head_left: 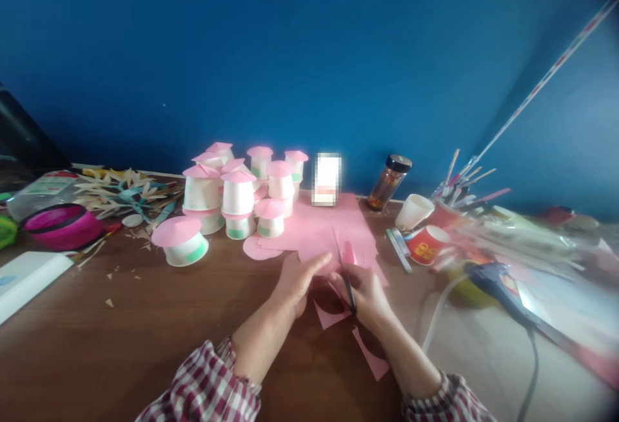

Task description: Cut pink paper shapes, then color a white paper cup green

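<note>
My left hand (296, 280) pinches a piece of pink paper (316, 255) near the middle of the brown table (145, 319). Closed round the handles of a pair of scissors (344, 267), my right hand (366, 293) holds the blades pointing up and away into the pink paper. A stack of pink paper sheets (324, 225) lies just beyond both hands. Pink offcuts (372, 357) lie on the table below my right wrist. Behind and to the left stand several white paper cups with pink paper cone tops (239, 193).
A magenta bowl (62, 225) and cut paper strips (120, 193) lie at the left. A white slab (29, 277) is at the left edge. At the right are a dark-lidded jar (389, 182), a red cup (428, 244), a cup of sticks (447, 206) and a glue gun (498, 283) with its cord.
</note>
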Motion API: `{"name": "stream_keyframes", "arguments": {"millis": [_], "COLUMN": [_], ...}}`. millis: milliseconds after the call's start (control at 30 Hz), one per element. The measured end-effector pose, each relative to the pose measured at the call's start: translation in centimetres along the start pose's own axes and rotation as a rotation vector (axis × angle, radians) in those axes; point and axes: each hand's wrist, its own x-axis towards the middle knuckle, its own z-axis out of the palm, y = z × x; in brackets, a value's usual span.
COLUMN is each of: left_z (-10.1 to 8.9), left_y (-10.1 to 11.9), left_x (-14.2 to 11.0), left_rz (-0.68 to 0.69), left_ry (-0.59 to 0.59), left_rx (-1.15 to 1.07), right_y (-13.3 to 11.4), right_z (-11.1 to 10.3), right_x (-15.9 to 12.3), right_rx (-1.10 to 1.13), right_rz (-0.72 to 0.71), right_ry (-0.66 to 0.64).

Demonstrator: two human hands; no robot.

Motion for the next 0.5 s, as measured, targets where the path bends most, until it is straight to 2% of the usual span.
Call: {"name": "stream_keyframes", "arguments": {"millis": [233, 500], "left_z": [-0.34, -0.44], "left_y": [-0.29, -0.36], "left_x": [0.3, 0.47], "left_rz": [0.049, 0.059], "left_ry": [0.019, 0.003], "left_rx": [0.063, 0.09], "right_y": [0.15, 0.08], "right_z": [0.0, -0.21], "right_x": [0.02, -0.03], "right_rx": [0.122, 0.082], "right_rz": [0.038, 0.009], "right_ry": [-0.053, -0.044]}}
